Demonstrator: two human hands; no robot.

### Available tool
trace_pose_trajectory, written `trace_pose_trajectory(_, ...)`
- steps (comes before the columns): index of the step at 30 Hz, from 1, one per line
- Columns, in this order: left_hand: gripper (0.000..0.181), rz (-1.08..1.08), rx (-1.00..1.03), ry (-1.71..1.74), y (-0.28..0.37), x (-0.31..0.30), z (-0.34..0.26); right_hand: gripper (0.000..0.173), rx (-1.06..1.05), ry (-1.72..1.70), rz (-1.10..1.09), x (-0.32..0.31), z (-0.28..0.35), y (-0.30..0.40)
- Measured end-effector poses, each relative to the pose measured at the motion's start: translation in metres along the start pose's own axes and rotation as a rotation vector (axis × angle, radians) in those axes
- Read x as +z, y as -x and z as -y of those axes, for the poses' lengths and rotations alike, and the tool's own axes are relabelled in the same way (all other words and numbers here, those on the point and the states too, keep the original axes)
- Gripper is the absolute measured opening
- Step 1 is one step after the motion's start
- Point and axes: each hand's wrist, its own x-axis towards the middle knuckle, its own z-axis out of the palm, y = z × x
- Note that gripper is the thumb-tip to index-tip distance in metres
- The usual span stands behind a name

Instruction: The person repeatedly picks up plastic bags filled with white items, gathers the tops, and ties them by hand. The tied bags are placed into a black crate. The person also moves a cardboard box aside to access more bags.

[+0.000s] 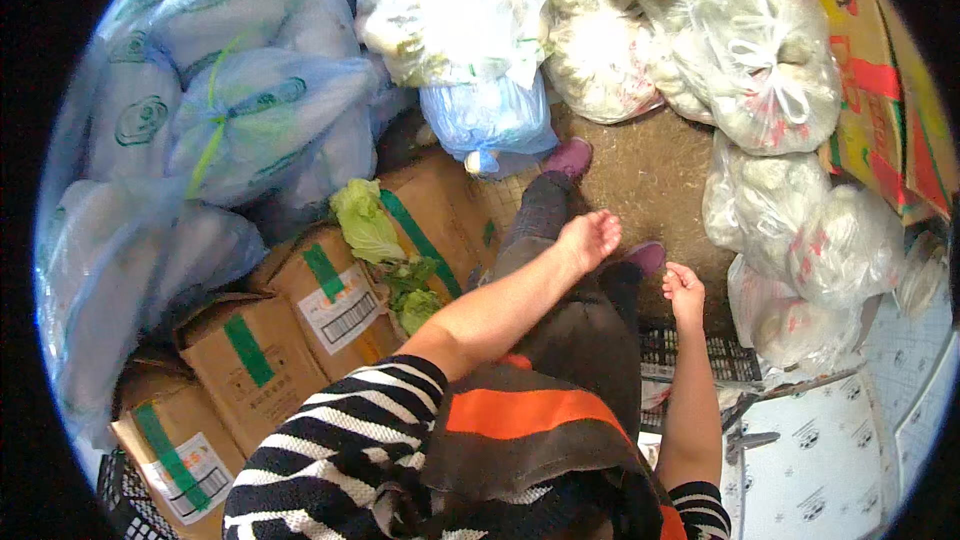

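Observation:
My left hand [591,241] hangs over my legs with its fingers curled in, and nothing shows in it. Lower and to the right, my right hand [684,292] is also loosely closed, with no object visible in it. Beneath both hands is the brown floor [645,172], where my purple shoes [570,157] stand apart. Right of my right hand, tied clear plastic bags [787,217] of pale produce are stacked, not touching it. A knotted blue plastic bag [487,116] sits just beyond my forward shoe.
Cardboard cartons [259,382] with green tape line the left, with loose leafy greens [367,221] on them. Large blue-tinted bags [270,112] pile up behind. A black plastic crate [697,356] and a white patterned panel [814,450] bearing a knife [754,439] are at lower right.

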Motion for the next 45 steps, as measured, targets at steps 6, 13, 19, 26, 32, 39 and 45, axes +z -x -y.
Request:
trace_pose_trajectory(6, 0.019, 0.011, -0.051, -0.055, -0.042, -0.008, 0.049, 0.027, 0.046, 0.114, 0.122, 0.016, 0.016, -0.095)
trace_pose_trajectory(13, 0.022, 0.089, -0.022, -0.060, -0.053, 0.018, 0.008, 0.033, -0.233, 0.283, 0.237, 0.120, 0.104, -0.256)
trace_pose_trajectory(19, 0.021, 0.200, -0.088, -0.098, -0.043, 0.037, 0.001, 0.044, -0.611, 0.424, -0.168, 0.225, 0.197, -0.353)
trace_pose_trajectory(26, 0.022, 0.301, -0.145, -0.024, -0.034, 0.052, -0.013, 0.070, -0.576, 0.756, -0.501, 0.255, 0.243, -0.410)
trace_pose_trajectory(32, 0.022, 0.308, -0.159, -0.040, -0.024, 0.059, -0.035, 0.063, -0.312, 0.952, -0.454, 0.267, 0.277, -0.391)
trace_pose_trajectory(39, 0.021, 0.338, -0.147, -0.058, -0.026, 0.067, -0.027, 0.018, -0.063, -0.024, 0.063, 0.211, 0.293, -0.430)
trace_pose_trajectory(45, 0.020, 0.237, -0.104, -0.067, -0.038, 0.051, -0.015, 0.028, -0.118, -0.451, 0.107, 0.249, 0.275, -0.365)
